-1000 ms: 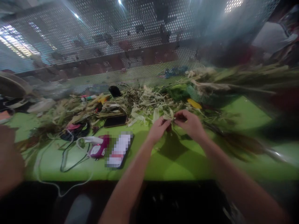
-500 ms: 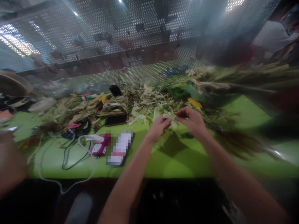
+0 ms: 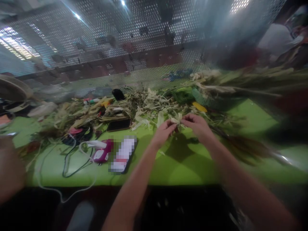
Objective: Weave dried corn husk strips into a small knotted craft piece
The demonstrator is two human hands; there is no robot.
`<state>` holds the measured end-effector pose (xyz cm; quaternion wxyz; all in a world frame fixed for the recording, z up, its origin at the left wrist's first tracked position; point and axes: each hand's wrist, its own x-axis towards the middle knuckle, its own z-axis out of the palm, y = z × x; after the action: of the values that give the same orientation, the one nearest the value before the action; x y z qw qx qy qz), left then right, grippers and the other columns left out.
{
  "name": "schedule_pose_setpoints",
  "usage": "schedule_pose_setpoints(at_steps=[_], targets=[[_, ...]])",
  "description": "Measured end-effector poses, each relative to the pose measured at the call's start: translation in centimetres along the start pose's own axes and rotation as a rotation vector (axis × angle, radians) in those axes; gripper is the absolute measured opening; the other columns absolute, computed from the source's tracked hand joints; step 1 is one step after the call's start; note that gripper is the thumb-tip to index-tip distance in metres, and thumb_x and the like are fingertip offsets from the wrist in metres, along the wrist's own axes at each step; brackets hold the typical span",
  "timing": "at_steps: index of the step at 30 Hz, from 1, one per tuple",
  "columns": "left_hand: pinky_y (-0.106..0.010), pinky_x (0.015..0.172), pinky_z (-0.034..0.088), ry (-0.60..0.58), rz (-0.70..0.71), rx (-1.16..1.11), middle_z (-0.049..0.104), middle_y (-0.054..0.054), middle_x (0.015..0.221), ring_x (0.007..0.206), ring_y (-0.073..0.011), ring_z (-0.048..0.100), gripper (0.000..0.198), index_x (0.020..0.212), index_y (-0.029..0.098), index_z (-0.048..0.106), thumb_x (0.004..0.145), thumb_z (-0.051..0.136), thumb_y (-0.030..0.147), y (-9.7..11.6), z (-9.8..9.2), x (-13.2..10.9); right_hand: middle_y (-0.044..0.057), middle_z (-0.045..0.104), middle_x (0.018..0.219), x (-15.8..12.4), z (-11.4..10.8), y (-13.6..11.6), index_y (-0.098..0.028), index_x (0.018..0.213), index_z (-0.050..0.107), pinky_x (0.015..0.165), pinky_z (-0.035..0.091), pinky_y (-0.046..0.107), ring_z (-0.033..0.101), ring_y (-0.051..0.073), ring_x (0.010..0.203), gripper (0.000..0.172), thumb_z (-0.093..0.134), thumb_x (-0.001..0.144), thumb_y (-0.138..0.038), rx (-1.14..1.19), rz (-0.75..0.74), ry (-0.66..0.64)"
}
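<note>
Both my hands meet above the green tabletop (image 3: 149, 173) around a pale, petal-like piece of dried husk (image 3: 177, 117). My left hand (image 3: 166, 130) pinches it from the left, thumb and fingers closed. From the right, the fingertips of my right hand (image 3: 194, 122) press on the same piece. Its lower part is partly hidden behind my fingers. Just beyond my left hand lie loose whitish husk strips (image 3: 144, 122) on the table. A shadow of my hands falls on the green surface below.
A heap of dried plant material (image 3: 149, 101) runs along the back by a perforated metal screen (image 3: 144, 41). A phone (image 3: 124, 154), a dark phone (image 3: 118, 124) and a magenta plug adapter (image 3: 103, 152) with cords lie to the left. Another person's arm (image 3: 12, 166) shows at the left edge.
The husk piece has turned upward between my fingers, and its petal that hung down now shows less. My right hand has shifted slightly lower.
</note>
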<state>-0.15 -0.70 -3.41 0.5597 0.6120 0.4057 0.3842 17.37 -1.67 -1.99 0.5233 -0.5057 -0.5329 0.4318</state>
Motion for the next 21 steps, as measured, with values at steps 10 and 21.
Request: schedule_pose_setpoints(at_steps=[10,21], targets=[[-0.023,0.056,0.036,-0.011,0.000,0.028,0.063,-0.002,0.073,0.057,-0.0086,0.048,0.025,0.088,0.015,0.059,0.086,0.061,0.040,0.06,0.23,-0.01,-0.001,0.057,0.065,-0.03,-0.05,0.17,-0.018,0.068,0.060,0.060,0.040,0.027,0.048,0.014,0.063,0.033,0.072,0.068,-0.048,-0.182,-0.049,-0.036],[-0.021,0.061,0.041,-0.118,-0.031,-0.342,0.064,-0.002,0.071,0.063,-0.0096,0.056,0.026,0.088,0.015,0.060,0.076,0.074,0.035,-0.02,0.10,-0.40,0.000,0.062,0.068,-0.01,-0.03,0.47,-0.019,0.068,0.059,0.063,0.044,0.027,0.054,0.014,0.063,0.036,0.080,0.062,-0.048,0.208,0.128,-0.167]])
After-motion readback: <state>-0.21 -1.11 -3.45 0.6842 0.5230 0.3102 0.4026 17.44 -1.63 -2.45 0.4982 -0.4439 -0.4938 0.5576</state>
